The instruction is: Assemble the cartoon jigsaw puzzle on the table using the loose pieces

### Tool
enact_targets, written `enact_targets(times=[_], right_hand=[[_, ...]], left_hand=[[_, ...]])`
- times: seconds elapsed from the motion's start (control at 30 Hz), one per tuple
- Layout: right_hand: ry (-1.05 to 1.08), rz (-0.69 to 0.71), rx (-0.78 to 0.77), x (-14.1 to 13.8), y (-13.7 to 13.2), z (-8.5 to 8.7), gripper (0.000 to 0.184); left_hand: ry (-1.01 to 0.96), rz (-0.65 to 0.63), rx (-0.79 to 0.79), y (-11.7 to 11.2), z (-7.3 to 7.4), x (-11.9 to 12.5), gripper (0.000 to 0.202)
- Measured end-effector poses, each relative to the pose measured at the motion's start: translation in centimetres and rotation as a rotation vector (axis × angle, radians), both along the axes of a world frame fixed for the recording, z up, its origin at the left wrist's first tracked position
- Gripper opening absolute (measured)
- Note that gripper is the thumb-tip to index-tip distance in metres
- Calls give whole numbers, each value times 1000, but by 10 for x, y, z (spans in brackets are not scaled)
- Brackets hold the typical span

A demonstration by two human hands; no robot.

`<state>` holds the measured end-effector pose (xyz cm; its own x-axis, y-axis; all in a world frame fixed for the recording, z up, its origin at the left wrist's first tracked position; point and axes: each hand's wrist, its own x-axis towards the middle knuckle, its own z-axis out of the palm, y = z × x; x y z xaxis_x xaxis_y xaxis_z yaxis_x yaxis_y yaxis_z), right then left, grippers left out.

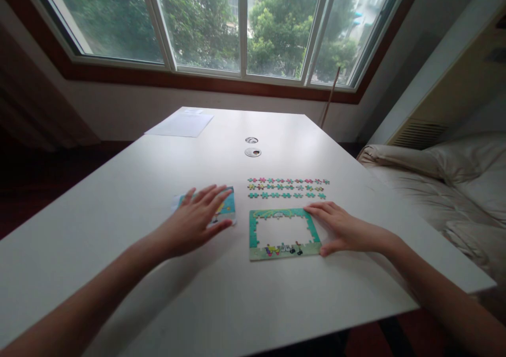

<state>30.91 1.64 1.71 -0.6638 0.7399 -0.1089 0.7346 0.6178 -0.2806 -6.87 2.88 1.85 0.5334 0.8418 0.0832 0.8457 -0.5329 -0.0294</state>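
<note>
- I see my left hand (pixel 193 220) open, with the fingers spread and the palm down, lying over a blue card (pixel 227 206) on the surface (pixel 237 299).
- The card sits left of centre. Only its right part shows past my fingers, so I cannot tell what is printed on it.
- My right hand (pixel 342 230) is open too and gripping nothing. The fingers lie flat against the right edge of the frame (pixel 282 250), and the thumb is at its near right corner.
- The frame is a green puzzle border just right of the card. Its middle is unfilled, so the white surface shows through.
- Loose pieces (pixel 288 187) lie in three neat rows just beyond the frame, apart from both hands.
- Farther off, near the middle of the surface, are two round caps (pixel 252 152), one behind the other.
- A sheet of paper (pixel 179 123) lies at the far left corner.
- A bed (pixel 446 183) with pale bedding stands to the right of the surface.
- A wide window (pixel 221 25) runs along the far wall, with trees outside.
</note>
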Motion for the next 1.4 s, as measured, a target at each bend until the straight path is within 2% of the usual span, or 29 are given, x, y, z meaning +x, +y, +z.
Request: enact_targets(times=[0.07,0.17,0.23,0.3,0.63,0.87,0.97,1.07,1.17,1.4], right_hand=[[-5,1,7,0,0,0,91],[0,3,10,0,0,-1,91],[10,4,7,1,0,-2,91],[20,3,7,2,1,-4,91],[-7,-4,22,-1,-1,-3,91],[0,-5,27,-3,-2,-3,90],[3,-2,28,-2,-2,-4,90],[2,2,34,-2,-2,-4,91],[-2,10,40,-2,-2,-4,90],[-11,10,37,-4,-3,-2,90]], left_hand=[[36,85,50,15,8,-33,61],[85,200,17,34,15,-82,63],[92,222,-52,41,16,-103,70],[72,208,-105,42,16,-113,76],[-18,188,-161,34,14,-107,81],[-55,159,-146,22,24,-94,70],[-84,168,-176,28,19,-98,66],[-77,190,-246,42,7,-110,72],[-74,191,-273,53,0,-118,70],[-83,180,-283,49,3,-116,62]])
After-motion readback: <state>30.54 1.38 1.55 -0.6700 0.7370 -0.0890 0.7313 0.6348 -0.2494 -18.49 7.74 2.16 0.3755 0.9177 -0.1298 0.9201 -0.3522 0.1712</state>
